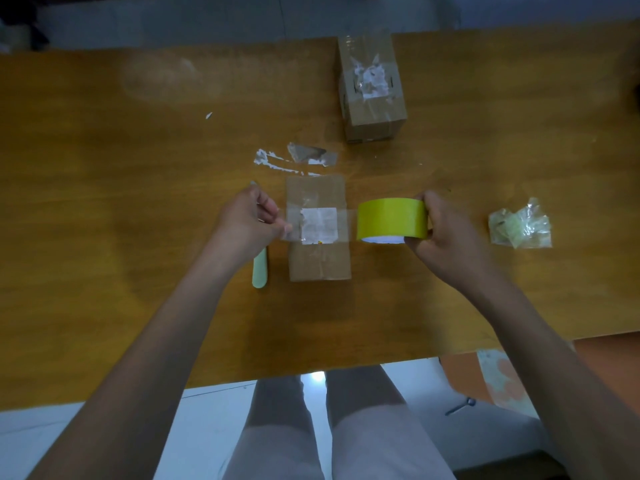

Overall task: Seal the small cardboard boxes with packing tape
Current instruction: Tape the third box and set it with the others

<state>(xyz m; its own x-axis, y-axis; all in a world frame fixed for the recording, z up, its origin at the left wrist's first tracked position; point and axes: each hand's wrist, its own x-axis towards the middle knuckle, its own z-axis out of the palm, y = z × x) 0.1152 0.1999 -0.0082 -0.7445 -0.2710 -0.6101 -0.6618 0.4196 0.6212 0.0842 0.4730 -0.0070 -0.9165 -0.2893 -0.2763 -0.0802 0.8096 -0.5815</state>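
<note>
A small box lies flat on the wooden table, straight in front of the person, with a torn white label on its top face. The right hand has its fingers curled round a yellow-green tape roll, held just beside the box's right edge. A clear strip runs from the roll leftward across the label to the left hand, whose thumb and fingers pinch its free end just left of the box. Whether the strip already touches the cardboard or hangs slightly above it is hard to tell. Under the left hand lies a pale green tool, its handle pointing toward the person. Bits of used clear tape lie just beyond the box. A second box, taped over, stands farther back to the right. A crumpled clear wrapper sits well right of the roll.
</note>
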